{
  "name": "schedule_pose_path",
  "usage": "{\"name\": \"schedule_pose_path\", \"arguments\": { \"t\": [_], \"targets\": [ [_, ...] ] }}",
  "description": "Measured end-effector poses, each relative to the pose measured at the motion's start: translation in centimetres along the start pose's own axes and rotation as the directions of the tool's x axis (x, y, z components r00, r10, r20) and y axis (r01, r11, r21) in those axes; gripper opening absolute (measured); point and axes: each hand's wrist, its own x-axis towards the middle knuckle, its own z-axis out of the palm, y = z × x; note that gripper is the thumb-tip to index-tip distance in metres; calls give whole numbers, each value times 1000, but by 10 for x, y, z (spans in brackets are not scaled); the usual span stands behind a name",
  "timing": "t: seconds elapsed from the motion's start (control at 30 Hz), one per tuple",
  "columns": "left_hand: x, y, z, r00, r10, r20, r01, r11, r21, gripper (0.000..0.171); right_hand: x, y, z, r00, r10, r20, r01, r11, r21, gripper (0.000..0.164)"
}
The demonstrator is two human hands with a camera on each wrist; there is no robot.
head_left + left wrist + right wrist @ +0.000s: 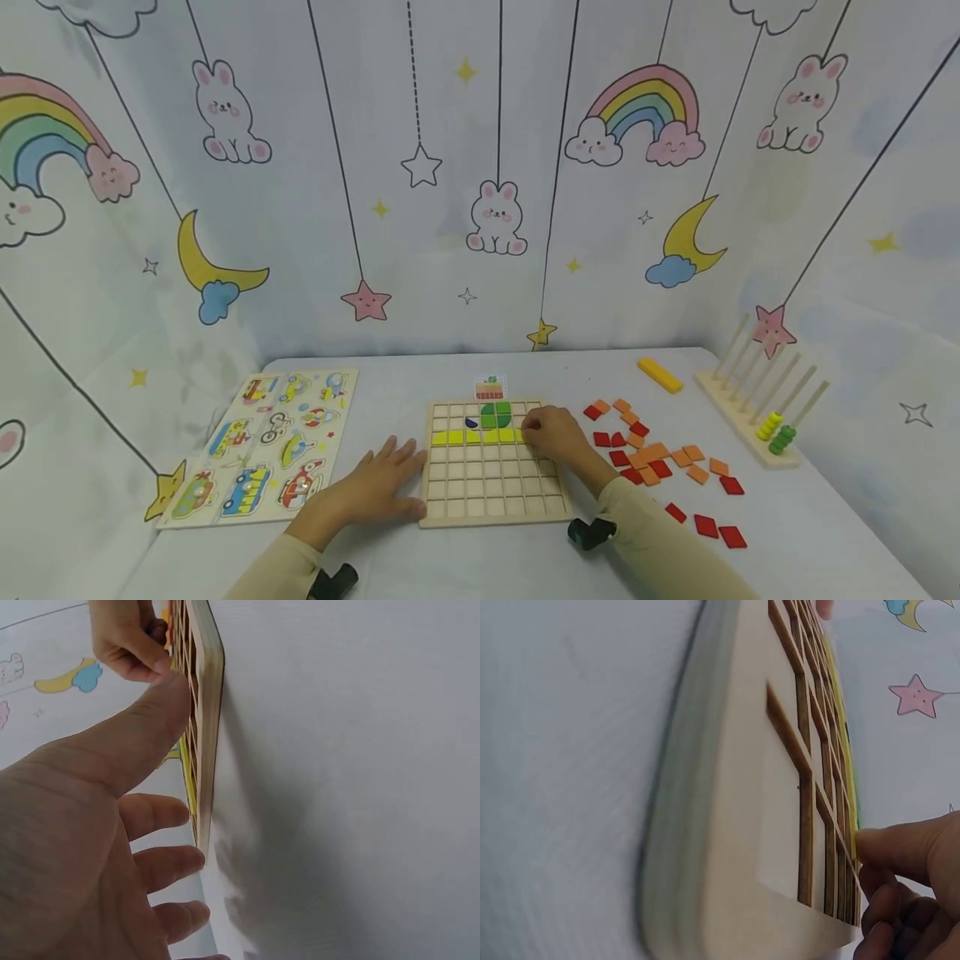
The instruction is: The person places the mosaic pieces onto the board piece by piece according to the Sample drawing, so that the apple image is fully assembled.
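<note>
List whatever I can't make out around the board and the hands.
Head view: the right hand hides part of the board beside the yellow tiles, and whether it pinches one.
Head view: the card is too small for its details.
Left wrist view: the bottom edge cuts off the left hand's little finger.
Right wrist view: the low angle hides what the board's far cells hold.

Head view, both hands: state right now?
Left hand: open, by the grid board's left edge.
Right hand: fingers curled at the yellow row's right end; whether it grips anything, can't tell.
</note>
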Motion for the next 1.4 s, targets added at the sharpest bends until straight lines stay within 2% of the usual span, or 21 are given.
{"name": "schedule_pose_path", "arguments": {
  "t": [0.2, 0.4, 0.5, 0.6, 0.7, 0.87, 0.93, 1.03, 1.13, 1.4],
  "targets": [
    [7, 1, -5, 999, 35, -1, -35, 999, -38, 98, 1, -2, -2, 1000, 25, 0, -25, 1000, 8, 7],
    [11, 4, -8, 999, 24, 25, -22, 998, -64, 106, 2, 2, -8, 999, 40, 14, -41, 998, 46, 5],
    [14, 4, -10, 999, 13, 43, -11, 999, -49, 107, 3, 11, -21, 997, 72, 25, -74, 989, 128, 12],
    [18, 3, -13, 999, 6, 44, -6, 1000, -14, 108, 0, 24, -46, 993, 113, 25, -116, 969, 219, 22],
    [22, 1, -16, 999, 6, 36, -6, 1000, 12, 111, -9, 41, -76, 989, 150, 14, -147, 935, 323, 34],
    [28, 1, -20, 998, 31, 46, -32, 999, 11, 115, -36, 77, -121, 978, 208, -31, -156, 819, 553, 47],
    [31, 2, -20, 997, 49, 52, -50, 999, 7, 116, -48, 94, -135, 972, 227, -58, -145, 776, 614, 50],
    [35, 4, -19, 996, 66, 54, -67, 998, 4, 118, -61, 124, -150, 967, 239, -95, -123, 755, 643, 56],
    [36, 4, -15, 996, 60, 60, -60, 998, -3, 118, -71, 142, -159, 965, 241, -105, -113, 742, 661, 60],
    [25, -1, -5, 999, 28, 45, -26, 999, -44, 117, -76, 158, -158, 962, 272, -19, -160, 620, 768, 64]
  ]
}}
